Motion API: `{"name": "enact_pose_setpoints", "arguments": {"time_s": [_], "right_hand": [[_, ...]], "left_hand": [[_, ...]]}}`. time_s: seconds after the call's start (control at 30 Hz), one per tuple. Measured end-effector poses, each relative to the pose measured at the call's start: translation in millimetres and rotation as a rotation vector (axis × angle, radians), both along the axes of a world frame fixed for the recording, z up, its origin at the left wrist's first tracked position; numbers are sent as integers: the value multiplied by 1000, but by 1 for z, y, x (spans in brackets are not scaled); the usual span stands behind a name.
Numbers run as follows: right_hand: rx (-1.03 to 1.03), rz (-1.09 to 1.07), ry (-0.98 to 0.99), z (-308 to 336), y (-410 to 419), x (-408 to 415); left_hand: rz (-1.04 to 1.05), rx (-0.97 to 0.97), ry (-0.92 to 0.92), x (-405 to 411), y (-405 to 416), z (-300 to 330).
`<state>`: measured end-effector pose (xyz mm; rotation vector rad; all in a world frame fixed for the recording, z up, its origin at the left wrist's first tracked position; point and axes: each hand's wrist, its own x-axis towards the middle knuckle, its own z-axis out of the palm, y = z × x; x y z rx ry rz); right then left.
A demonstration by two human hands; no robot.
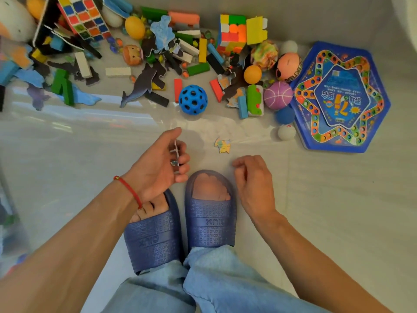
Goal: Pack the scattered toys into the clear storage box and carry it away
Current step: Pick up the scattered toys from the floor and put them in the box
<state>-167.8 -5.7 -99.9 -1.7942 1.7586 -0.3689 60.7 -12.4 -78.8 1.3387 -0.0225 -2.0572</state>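
Toys (194,64) mostly unpacked, far side; I see left hand (158,163) pinching flat pieces, right hand (255,184) loosely curled, empty.

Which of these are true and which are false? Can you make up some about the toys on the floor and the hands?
1. The left hand holds thin flat pieces in its fingers. True.
2. The blue holey ball sits on the hexagonal game board. False: it lies on the floor, apart from the board.
3. The right hand grips an orange ball. False: it holds nothing.
4. A small puzzle piece lies alone on the floor between the hands and the toy pile. True.
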Motion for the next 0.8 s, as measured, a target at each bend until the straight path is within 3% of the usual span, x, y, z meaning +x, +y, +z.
{"name": "enact_pose_setpoints", "arguments": {"time_s": [0.13,0.37,0.6,0.67,0.8], "right_hand": [[-70,86,-7,-7,-36,36],[46,275,312,-7,-36,32],[62,257,430,-4,-38,34],[79,252,357,-4,-36,35],[199,58,-77,4,-32,23]], "left_hand": [[-10,20,-116,2,-2,-1],[4,-32,-120,-6,-8,-1],[-46,-66,-153,-24,-18,4],[-43,-71,-144,-26,-20,5],[-45,-78,-144,-26,-20,5]]}}
